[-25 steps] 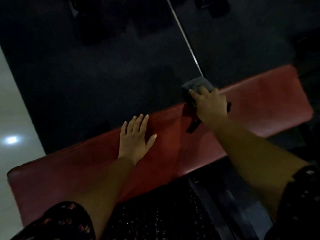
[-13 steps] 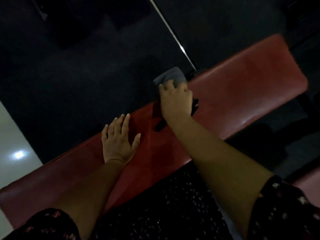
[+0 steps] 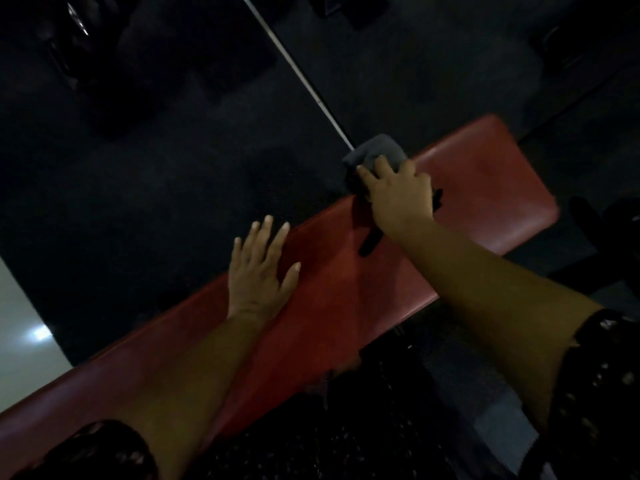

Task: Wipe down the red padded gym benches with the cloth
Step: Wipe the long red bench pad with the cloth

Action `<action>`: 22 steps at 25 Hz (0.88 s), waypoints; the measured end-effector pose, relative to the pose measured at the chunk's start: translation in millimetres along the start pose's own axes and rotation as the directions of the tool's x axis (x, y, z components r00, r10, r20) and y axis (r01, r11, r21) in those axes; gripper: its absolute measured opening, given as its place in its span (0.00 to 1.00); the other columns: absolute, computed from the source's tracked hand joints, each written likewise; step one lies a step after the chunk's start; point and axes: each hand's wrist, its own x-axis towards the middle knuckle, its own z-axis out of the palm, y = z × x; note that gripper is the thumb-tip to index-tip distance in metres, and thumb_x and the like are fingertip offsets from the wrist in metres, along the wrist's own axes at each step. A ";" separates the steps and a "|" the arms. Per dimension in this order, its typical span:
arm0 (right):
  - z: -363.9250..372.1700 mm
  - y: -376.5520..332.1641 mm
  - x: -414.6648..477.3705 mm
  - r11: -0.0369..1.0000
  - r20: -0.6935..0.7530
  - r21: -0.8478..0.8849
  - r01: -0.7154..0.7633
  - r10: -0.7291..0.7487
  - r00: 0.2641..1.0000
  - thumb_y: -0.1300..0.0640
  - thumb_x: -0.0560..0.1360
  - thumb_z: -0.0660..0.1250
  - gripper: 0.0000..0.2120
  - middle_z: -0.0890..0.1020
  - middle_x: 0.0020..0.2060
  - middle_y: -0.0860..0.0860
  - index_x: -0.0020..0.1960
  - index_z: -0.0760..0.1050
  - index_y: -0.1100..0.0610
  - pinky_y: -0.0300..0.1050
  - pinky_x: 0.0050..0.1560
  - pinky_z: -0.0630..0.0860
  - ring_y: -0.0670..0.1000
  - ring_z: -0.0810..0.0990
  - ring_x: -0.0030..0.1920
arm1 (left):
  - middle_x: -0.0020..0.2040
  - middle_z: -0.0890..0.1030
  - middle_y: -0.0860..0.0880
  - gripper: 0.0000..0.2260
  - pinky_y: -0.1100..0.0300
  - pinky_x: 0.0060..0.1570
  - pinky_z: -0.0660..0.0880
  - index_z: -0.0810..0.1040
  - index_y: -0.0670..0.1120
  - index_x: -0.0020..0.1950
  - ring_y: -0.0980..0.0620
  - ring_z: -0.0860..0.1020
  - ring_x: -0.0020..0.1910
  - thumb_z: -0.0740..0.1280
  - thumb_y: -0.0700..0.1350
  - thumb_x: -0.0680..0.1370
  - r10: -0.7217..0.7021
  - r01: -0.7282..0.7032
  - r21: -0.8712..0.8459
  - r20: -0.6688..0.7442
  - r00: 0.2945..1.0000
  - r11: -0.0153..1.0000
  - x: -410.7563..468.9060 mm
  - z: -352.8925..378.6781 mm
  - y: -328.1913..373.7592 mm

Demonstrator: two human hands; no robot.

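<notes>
The red padded bench (image 3: 485, 188) runs slantwise through the view, from 8 o'clock low at the left edge up to its rounded end near 2 o'clock. Of the two hands, the right hand (image 3: 398, 192) sits on the far edge of the bench, a little toward 1 o'clock from the middle of the view, its fingers curled over the grey cloth (image 3: 375, 150) and grasping it. The cloth bulges out past the fingertips at 12 o'clock of that hand and hangs over the far side of the pad; a dark strip of it or its shadow shows under the wrist, and I cannot tell which. The left hand (image 3: 259, 271) lies flat on the pad near the middle of the view, released, fingers straight and spread, their tips reaching the far edge, thumb out toward 3 o'clock. The two hands are near each other but apart. Beyond the bench lies a dark floor (image 3: 173, 168), crossed by a thin pale line (image 3: 298, 71) running from 12 o'clock down to the cloth. A pale floor patch (image 3: 24, 327) with a glint shows at 9 o'clock. Dark patterned sleeves (image 3: 595, 382) cover both upper arms
</notes>
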 end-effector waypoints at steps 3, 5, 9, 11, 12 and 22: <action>-6.2 14.3 3.6 0.919 0.033 -0.002 0.394 -0.394 0.919 0.50 0.82 0.55 0.26 0.61 0.75 0.47 0.77 0.54 0.39 0.51 0.52 0.70 0.60 0.67 0.65 | 0.80 0.56 0.46 0.30 0.44 0.76 0.49 0.55 0.50 0.80 0.46 0.54 0.79 0.49 0.60 0.80 -0.047 0.047 0.007 0.054 0.997 0.999 36.4 21.0 61.2; -4.3 44.1 17.5 0.849 0.058 -0.019 0.528 -0.526 0.849 0.49 0.81 0.56 0.26 0.60 0.75 0.46 0.77 0.53 0.37 0.51 0.53 0.70 0.59 0.68 0.63 | 0.80 0.58 0.48 0.31 0.44 0.77 0.49 0.54 0.51 0.80 0.47 0.55 0.78 0.45 0.62 0.79 -0.127 0.122 0.052 0.106 0.986 0.991 50.5 33.0 83.5; 0.6 70.0 41.7 0.989 0.055 -0.070 0.127 -0.123 0.991 0.49 0.81 0.59 0.22 0.69 0.70 0.48 0.75 0.62 0.43 0.55 0.54 0.72 0.62 0.69 0.63 | 0.77 0.66 0.48 0.30 0.42 0.74 0.55 0.57 0.52 0.80 0.46 0.63 0.75 0.48 0.61 0.78 -0.181 0.171 0.122 0.071 0.981 0.978 51.3 41.5 88.4; 0.2 57.9 40.9 0.990 0.044 -0.082 0.113 -0.110 0.993 0.52 0.81 0.60 0.21 0.70 0.69 0.49 0.74 0.65 0.47 0.56 0.55 0.73 0.63 0.69 0.64 | 0.76 0.67 0.47 0.30 0.40 0.74 0.55 0.59 0.51 0.79 0.45 0.64 0.75 0.51 0.59 0.78 -0.181 0.176 0.113 0.037 0.983 0.978 51.2 40.8 89.6; 1.0 55.7 39.1 0.977 0.031 -0.075 0.200 -0.198 0.980 0.52 0.81 0.60 0.22 0.69 0.69 0.49 0.74 0.64 0.47 0.56 0.54 0.72 0.62 0.69 0.64 | 0.76 0.66 0.47 0.30 0.39 0.74 0.53 0.60 0.50 0.79 0.45 0.63 0.75 0.52 0.57 0.77 -0.174 0.171 0.105 0.022 0.984 0.980 52.8 40.2 92.3; 18.5 161.0 67.1 0.998 -0.030 0.065 0.008 -0.006 1.000 0.53 0.79 0.61 0.28 0.65 0.73 0.51 0.76 0.59 0.43 0.55 0.54 0.71 0.63 0.69 0.61 | 0.79 0.61 0.49 0.29 0.44 0.75 0.47 0.54 0.54 0.80 0.47 0.60 0.77 0.49 0.58 0.79 -0.032 0.025 0.086 0.076 0.997 0.996 144.1 56.2 182.5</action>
